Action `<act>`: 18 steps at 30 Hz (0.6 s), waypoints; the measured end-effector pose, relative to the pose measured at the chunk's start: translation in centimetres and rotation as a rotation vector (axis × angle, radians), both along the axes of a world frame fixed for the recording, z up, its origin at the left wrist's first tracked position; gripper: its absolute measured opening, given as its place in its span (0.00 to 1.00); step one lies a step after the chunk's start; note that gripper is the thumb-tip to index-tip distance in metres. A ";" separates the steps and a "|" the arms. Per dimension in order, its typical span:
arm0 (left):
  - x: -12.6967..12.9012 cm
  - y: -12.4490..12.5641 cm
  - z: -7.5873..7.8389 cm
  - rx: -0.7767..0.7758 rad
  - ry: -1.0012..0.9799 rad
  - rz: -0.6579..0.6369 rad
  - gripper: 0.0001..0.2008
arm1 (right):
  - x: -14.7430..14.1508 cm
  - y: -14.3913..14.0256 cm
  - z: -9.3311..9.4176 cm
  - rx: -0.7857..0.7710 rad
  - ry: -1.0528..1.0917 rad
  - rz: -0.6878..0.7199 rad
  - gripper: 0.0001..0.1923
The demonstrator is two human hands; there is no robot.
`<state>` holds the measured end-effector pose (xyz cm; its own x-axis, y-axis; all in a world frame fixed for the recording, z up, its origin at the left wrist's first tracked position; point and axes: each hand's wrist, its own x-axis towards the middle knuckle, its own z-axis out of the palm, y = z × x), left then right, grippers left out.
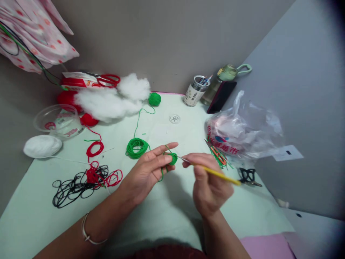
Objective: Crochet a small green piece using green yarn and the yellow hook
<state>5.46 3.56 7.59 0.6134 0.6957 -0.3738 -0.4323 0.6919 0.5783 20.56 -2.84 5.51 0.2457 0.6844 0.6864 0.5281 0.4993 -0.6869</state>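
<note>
At the 9 o'clock edge of the pale green table [161, 223] lies a white ball of yarn [42, 146], with a clear plastic bowl [58, 120] just beside it at its 1 o'clock. Toward 10 o'clock, red scissors [109, 80] rest on a packet next to a heap of white stuffing [113, 99]. At 8 o'clock, a tangle of black cord [71, 187] touches a tangle of red cord [98, 172]. Near the centre sits a loose coil of green yarn [137, 147]; its strand runs toward 12 o'clock to a small green ball of yarn [154, 99].

The left hand [147, 172], a bracelet at its wrist, has its fingers closed on a small green crochet piece [172, 158], pinched between thumb and forefinger just below the centre of the view. The right hand [208, 185] is clamped on a yellow crochet hook [218, 174], whose metal tip touches the green piece.

At 1 o'clock stand a jar of pens [194, 91], a dark phone [221, 96] and a green bottle [230, 73] close together. At 3 o'clock lies a crumpled plastic bag [242, 131], with green and orange strands at its lower left edge and a black clip [248, 175] at its 6 o'clock.
</note>
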 end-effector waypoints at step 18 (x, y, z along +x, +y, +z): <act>0.2 0.2 -0.7 0.004 -0.012 0.049 0.14 | 0.2 0.7 0.7 -0.082 0.199 0.021 0.12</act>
